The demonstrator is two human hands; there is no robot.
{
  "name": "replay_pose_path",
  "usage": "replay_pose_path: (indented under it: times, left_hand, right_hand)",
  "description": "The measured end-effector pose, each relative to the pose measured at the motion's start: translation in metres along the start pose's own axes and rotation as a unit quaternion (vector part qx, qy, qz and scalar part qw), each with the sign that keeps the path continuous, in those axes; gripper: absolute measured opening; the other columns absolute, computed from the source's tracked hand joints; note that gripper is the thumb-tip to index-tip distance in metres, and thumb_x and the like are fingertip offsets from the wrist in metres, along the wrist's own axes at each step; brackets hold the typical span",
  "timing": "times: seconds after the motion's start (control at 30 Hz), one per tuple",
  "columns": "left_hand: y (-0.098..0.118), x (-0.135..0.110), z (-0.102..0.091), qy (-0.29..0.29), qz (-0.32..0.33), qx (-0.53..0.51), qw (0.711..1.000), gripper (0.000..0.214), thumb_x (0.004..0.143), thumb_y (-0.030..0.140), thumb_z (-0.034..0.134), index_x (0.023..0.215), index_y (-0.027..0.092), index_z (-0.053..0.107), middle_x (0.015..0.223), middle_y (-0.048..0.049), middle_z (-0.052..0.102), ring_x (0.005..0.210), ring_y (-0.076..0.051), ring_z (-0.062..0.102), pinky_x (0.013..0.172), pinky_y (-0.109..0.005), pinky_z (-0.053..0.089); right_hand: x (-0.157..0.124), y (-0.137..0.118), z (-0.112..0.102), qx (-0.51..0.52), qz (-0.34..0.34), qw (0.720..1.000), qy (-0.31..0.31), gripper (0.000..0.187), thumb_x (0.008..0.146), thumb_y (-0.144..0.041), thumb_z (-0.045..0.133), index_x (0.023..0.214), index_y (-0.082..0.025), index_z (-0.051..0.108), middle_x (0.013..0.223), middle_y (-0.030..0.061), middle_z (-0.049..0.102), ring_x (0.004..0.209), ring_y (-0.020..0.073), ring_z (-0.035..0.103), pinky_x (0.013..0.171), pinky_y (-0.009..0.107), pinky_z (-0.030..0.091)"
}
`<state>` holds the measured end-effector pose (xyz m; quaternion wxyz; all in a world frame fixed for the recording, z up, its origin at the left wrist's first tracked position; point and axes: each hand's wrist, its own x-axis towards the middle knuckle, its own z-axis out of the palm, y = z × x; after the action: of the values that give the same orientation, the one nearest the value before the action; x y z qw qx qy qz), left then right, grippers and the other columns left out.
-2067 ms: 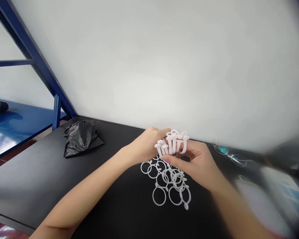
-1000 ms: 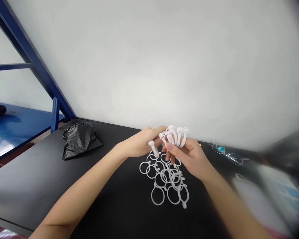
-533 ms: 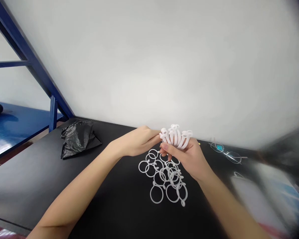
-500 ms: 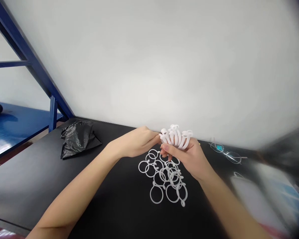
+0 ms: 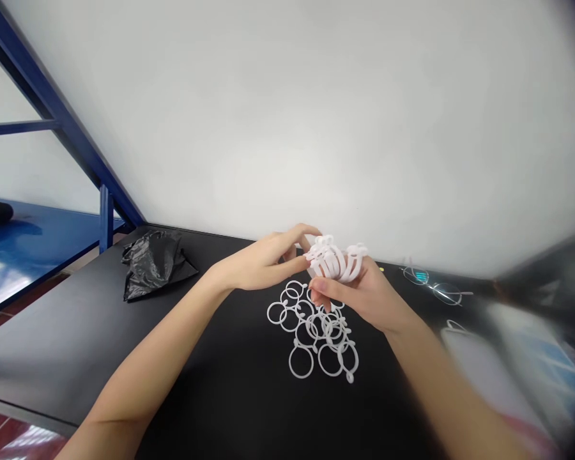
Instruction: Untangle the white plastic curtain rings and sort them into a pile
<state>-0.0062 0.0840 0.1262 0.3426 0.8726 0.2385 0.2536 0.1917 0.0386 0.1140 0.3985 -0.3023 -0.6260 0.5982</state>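
A bunch of white plastic curtain rings [image 5: 333,263], each with a small eyelet, sits in my right hand [image 5: 371,297]. The fingers of that hand are closed round them, the thumb across the front and the eyelets pointing up. My left hand [image 5: 263,259] is at the left end of the bunch with its fingers apart, the fingertips touching or very close to the outermost rings. Below both hands, several loose curtain rings [image 5: 349,375] lie flat and overlapping on the black tabletop [image 5: 230,383].
A crumpled black plastic bag [image 5: 153,265] lies to the left. Clear-framed glasses [image 5: 431,285] rest on the right, near a blurred pale packet [image 5: 479,358]. A white wall [image 5: 287,128] rises behind the table, with a blue metal frame [image 5: 76,140] at the left.
My left hand has lifted slightly and spread its fingers, the index now arched above the bunch. The rings in my right hand have shifted, with a gap now between two groups.
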Motion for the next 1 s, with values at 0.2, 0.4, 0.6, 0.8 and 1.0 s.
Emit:
replay_pose_path:
  times: [0.2,0.4,0.6,0.8,1.0]
  left_hand:
    - [0.011,-0.001,0.009,-0.033,-0.010,-0.152,0.988,0.027,0.096,0.024,0.042,0.121,0.017,0.052,0.092,-0.0039,0.064,0.070,-0.010,0.060,0.062,-0.021,0.050]
    - [0.000,-0.001,0.035,0.050,-0.085,-0.258,0.961,0.032,0.089,0.026,0.054,0.120,0.018,0.052,0.080,-0.0010,0.064,0.063,-0.009,0.058,0.051,-0.018,0.045]
    - [-0.017,-0.001,0.077,0.086,-0.207,-0.489,0.843,0.019,0.081,0.028,0.054,0.068,0.016,0.056,0.048,0.0013,0.055,0.050,-0.013,0.059,0.058,-0.030,0.056]
    - [-0.026,-0.019,0.081,0.133,-0.161,-0.521,0.827,0.034,0.065,0.013,0.070,0.097,0.016,0.061,0.094,-0.0062,0.073,0.066,-0.016,0.068,0.061,-0.030,0.059]
    - [-0.035,-0.031,0.083,0.222,-0.181,-0.437,0.853,0.044,0.061,0.013,0.071,0.100,0.019,0.054,0.082,-0.0007,0.070,0.047,-0.010,0.060,0.043,-0.020,0.049]
  right_hand:
    - [0.000,0.002,0.002,0.132,0.046,0.981,-0.133,0.023,0.084,-0.033,0.071,0.070,-0.015,0.065,0.061,-0.0025,0.061,0.047,0.0069,0.054,0.041,0.019,0.046]
    - [0.004,0.006,0.006,0.145,0.060,0.979,-0.126,0.033,0.077,-0.041,0.077,0.062,-0.016,0.061,0.054,-0.0049,0.053,0.046,0.0067,0.050,0.037,0.018,0.041]
    - [0.010,0.022,0.004,0.124,0.080,0.981,-0.123,0.033,0.078,-0.035,0.077,0.058,-0.016,0.059,0.052,-0.0061,0.050,0.045,0.0052,0.047,0.039,0.017,0.040]
    - [0.011,0.032,0.003,0.035,0.129,0.977,-0.168,0.027,0.079,-0.036,0.075,0.066,-0.013,0.067,0.058,-0.0019,0.060,0.052,0.0073,0.056,0.041,0.016,0.043]
    - [0.011,0.036,0.008,-0.016,0.129,0.977,-0.167,0.024,0.077,-0.035,0.075,0.072,-0.012,0.070,0.063,0.0009,0.066,0.053,0.0073,0.058,0.042,0.015,0.044]
